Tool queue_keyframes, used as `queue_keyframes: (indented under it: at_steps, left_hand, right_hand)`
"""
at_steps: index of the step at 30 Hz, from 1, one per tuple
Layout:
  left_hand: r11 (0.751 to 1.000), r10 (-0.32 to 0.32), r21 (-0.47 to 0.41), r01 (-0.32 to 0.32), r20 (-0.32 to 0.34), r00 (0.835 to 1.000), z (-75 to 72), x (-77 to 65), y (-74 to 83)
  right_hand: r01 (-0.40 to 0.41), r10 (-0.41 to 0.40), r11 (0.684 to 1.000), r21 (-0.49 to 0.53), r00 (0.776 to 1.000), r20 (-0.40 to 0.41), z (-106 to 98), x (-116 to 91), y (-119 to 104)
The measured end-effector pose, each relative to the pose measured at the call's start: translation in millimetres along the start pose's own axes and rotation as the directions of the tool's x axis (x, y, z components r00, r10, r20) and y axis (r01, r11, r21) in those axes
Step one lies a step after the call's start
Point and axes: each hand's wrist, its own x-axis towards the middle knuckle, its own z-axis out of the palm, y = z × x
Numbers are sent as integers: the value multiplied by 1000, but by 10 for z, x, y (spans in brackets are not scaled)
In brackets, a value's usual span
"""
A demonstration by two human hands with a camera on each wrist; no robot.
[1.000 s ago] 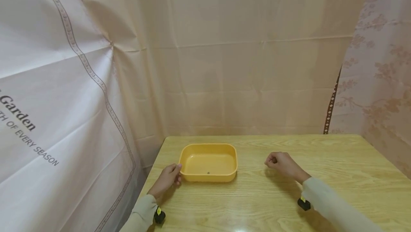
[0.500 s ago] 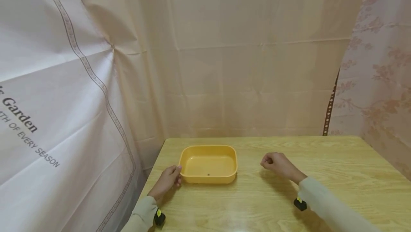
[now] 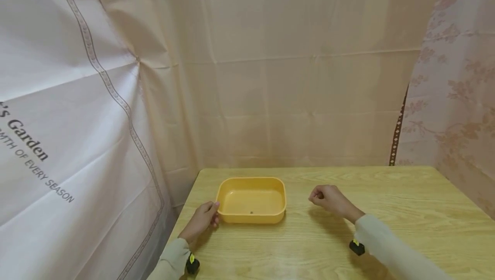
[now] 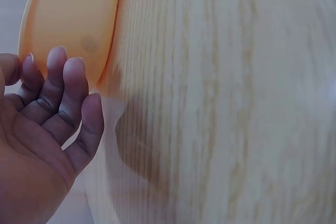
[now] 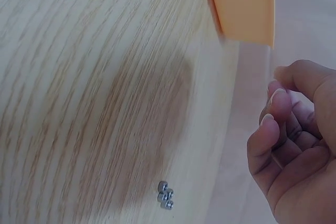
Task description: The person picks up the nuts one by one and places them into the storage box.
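Note:
A yellow rectangular plastic tray [image 3: 251, 198] with rounded corners stands on the table. My left hand [image 3: 201, 220] pinches its left rim between thumb and fingers; in the left wrist view the other fingers [image 4: 75, 74] are bent beside the tray's end. A tiny dark thing [image 3: 252, 212] lies inside the tray, too small to identify. To the right of the tray, my right hand [image 3: 332, 198] hovers with thumb and index tips together. Whether anything is between them is hidden. Several small metal nuts [image 5: 165, 196] lie close together on the table in the right wrist view.
The wood-grain table [image 3: 294, 245] ends at a beige cloth [image 3: 301, 78] behind it. A printed white cloth [image 3: 77, 142] hangs at the left and a floral one [image 3: 456, 99] at the right. Black wrist cameras [image 3: 356, 247] are worn at both cuffs.
My right hand has moved left toward the tray, its fingers still drawn together. The left hand keeps its grip on the rim. The head view has shifted slightly.

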Motion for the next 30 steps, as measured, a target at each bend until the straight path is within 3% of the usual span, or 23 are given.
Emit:
queue_keyframes:
  at_steps: [13, 30]
  left_hand:
    - [1000, 4, 5, -4, 0, 1000, 7, -6, -1]
    - [1000, 11, 6, -11, -2, 1000, 1, 9, -6]
  right_hand:
    - [1, -1, 1000, 10, 1000, 14, 55, 90, -60]
    - [61, -61, 998, 8, 998, -6, 218, 156, -142]
